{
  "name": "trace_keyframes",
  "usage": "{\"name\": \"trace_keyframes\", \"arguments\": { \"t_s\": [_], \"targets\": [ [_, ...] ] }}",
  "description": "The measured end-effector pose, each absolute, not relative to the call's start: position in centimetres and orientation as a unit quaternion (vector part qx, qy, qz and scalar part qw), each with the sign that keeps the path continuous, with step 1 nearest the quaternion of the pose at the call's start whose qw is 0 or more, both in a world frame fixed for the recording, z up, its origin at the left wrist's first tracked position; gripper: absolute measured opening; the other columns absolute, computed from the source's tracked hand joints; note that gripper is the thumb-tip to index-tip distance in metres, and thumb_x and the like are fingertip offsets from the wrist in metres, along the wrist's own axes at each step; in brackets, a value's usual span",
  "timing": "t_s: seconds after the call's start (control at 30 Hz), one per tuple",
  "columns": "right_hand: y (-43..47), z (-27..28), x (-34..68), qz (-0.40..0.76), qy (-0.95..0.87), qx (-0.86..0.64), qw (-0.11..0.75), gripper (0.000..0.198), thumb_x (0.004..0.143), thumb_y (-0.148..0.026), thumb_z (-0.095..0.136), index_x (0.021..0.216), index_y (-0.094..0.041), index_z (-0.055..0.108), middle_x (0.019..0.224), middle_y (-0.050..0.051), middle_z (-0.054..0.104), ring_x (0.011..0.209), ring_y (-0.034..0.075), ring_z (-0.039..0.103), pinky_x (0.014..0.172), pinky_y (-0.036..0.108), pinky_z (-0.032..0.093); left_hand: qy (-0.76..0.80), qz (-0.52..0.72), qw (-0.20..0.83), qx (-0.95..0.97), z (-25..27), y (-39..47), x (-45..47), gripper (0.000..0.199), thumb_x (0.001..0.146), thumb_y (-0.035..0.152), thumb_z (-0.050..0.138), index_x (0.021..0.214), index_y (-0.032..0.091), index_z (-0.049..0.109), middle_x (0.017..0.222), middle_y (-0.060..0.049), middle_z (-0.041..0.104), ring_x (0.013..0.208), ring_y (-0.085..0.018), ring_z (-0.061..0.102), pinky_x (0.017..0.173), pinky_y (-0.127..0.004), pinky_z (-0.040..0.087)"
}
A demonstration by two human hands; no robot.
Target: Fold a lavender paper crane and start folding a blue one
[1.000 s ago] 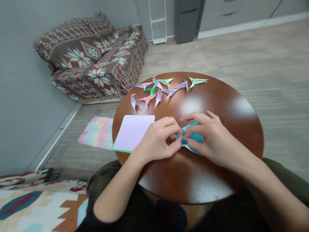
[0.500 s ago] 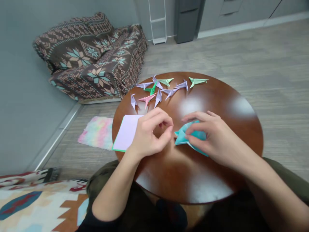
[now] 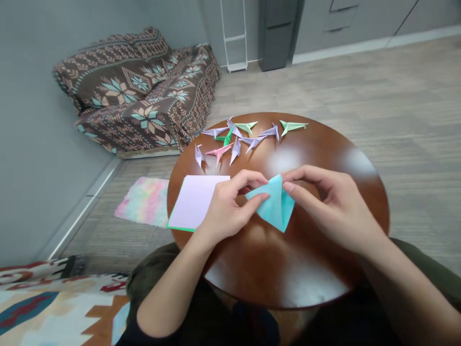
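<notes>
A partly folded sheet of turquoise origami paper (image 3: 273, 204) is held between both hands above the round table, its lower corner pointing toward me. My left hand (image 3: 236, 204) pinches its left corner, thumb in front and fingers behind. My right hand (image 3: 326, 202) grips the upper right edge between thumb and fingertips. Beside my left forearm lies a stack of square lilac paper (image 3: 196, 199) with a green edge showing beneath.
Folded paper cranes, several lilac (image 3: 236, 150), a pink one (image 3: 218, 153) and green ones (image 3: 226, 138), cluster at the far side of the brown round table (image 3: 259, 278). A patterned sofa (image 3: 144, 96) stands behind, with a fluffy pastel rug (image 3: 144, 201) on the floor at left.
The turquoise paper has moved left and turned, now showing a pointed shape. My left hand has taken hold of its left corner; my right hand has shifted its grip to the upper right.
</notes>
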State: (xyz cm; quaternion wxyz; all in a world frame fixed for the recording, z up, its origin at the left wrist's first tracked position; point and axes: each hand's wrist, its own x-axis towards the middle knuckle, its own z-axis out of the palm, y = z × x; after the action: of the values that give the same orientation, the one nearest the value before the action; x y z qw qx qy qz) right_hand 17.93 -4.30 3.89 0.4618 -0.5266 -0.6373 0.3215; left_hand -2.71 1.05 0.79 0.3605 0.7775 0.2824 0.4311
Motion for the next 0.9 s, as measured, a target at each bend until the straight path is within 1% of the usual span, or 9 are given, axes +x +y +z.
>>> {"name": "trace_keyframes", "arguments": {
  "t_s": [0.03,0.1,0.13,0.2,0.3,0.37,0.5,0.63,0.9],
  "targets": [
    [-4.31,3.86,17.92,0.32,-0.629,-0.527,0.473,0.014,0.094,-0.035,0.072,0.102,-0.023,0.072,0.101,0.005,0.08,0.096,0.025,0.074,0.086,0.036,0.056,0.282,0.433,0.352,0.78,0.8,1.04,-2.74,0.018,0.094,0.023,0.075,0.111,0.022,0.068,0.092,0.0,0.075,0.08,-0.013,0.071,0.073,-0.023,0.056],
    [-4.35,3.81,17.88,0.318,-0.623,-0.523,0.487,0.032,0.091,-0.038,0.077,0.118,-0.024,0.066,0.103,0.005,0.08,0.1,0.026,0.074,0.092,0.038,0.056,0.284,0.435,0.334,0.787,0.82,1.0,-2.78,0.018,0.094,0.024,0.074,0.111,0.022,0.069,0.094,-0.001,0.075,0.081,-0.013,0.071,0.074,-0.024,0.056],
    [-4.39,3.82,17.86,0.315,-0.626,-0.523,0.486,0.037,0.089,-0.038,0.079,0.121,-0.024,0.065,0.104,0.004,0.08,0.101,0.026,0.074,0.093,0.039,0.056,0.285,0.436,0.324,0.79,0.83,0.97,-2.78,0.017,0.094,0.024,0.074,0.111,0.022,0.069,0.094,-0.001,0.076,0.08,-0.013,0.071,0.074,-0.024,0.057],
    [-4.5,3.93,17.83,0.303,-0.642,-0.528,0.466,0.031,0.088,-0.036,0.079,0.114,-0.024,0.068,0.103,0.004,0.08,0.1,0.027,0.074,0.093,0.039,0.056,0.287,0.435,0.307,0.796,0.82,0.92,-2.78,0.016,0.094,0.023,0.073,0.11,0.021,0.07,0.095,-0.001,0.077,0.08,-0.014,0.071,0.075,-0.025,0.058],
    [-4.66,4.26,17.84,0.284,-0.662,-0.545,0.428,0.007,0.09,-0.031,0.072,0.093,-0.025,0.072,0.099,0.003,0.08,0.094,0.027,0.074,0.082,0.037,0.057,0.287,0.435,0.286,0.804,0.83,0.87,-2.75,0.016,0.093,0.021,0.073,0.109,0.021,0.071,0.096,-0.002,0.078,0.079,-0.014,0.072,0.075,-0.025,0.058],
    [-4.7,4.45,17.86,0.276,-0.663,-0.555,0.419,0.003,0.089,-0.027,0.069,0.089,-0.025,0.072,0.093,0.002,0.08,0.089,0.027,0.075,0.076,0.036,0.057,0.283,0.437,0.275,0.808,0.87,0.83,-2.74,0.016,0.093,0.02,0.073,0.109,0.021,0.071,0.096,-0.002,0.078,0.079,-0.014,0.072,0.074,-0.025,0.058],
    [-4.62,4.53,17.88,0.256,-0.667,-0.555,0.427,0.004,0.085,-0.022,0.069,0.084,-0.024,0.071,0.088,0.001,0.079,0.085,0.026,0.074,0.077,0.036,0.055,0.276,0.442,0.259,0.813,1.01,0.71,-2.71,0.016,0.093,0.017,0.072,0.108,0.021,0.071,0.097,-0.002,0.079,0.08,-0.014,0.073,0.073,-0.024,0.057],
    [-4.55,4.45,17.88,0.274,-0.666,-0.544,0.431,0.006,0.086,-0.021,0.069,0.084,-0.024,0.073,0.087,0.001,0.079,0.082,0.024,0.072,0.076,0.036,0.052,0.274,0.45,0.256,0.811,1.19,0.58,-2.68,0.017,0.091,0.016,0.073,0.107,0.021,0.071,0.098,-0.003,0.079,0.082,-0.014,0.073,0.075,-0.025,0.057],
    [-4.5,4.17,17.88,0.309,-0.662,-0.516,0.446,0.005,0.089,-0.021,0.071,0.085,-0.023,0.074,0.089,0.001,0.078,0.084,0.022,0.071,0.082,0.036,0.051,0.297,0.467,0.263,0.791,1.29,0.4,-2.64,0.012,0.092,0.022,0.073,0.104,0.02,0.073,0.092,-0.002,0.079,0.074,-0.014,0.07,0.07,-0.026,0.055]
  ]
}}
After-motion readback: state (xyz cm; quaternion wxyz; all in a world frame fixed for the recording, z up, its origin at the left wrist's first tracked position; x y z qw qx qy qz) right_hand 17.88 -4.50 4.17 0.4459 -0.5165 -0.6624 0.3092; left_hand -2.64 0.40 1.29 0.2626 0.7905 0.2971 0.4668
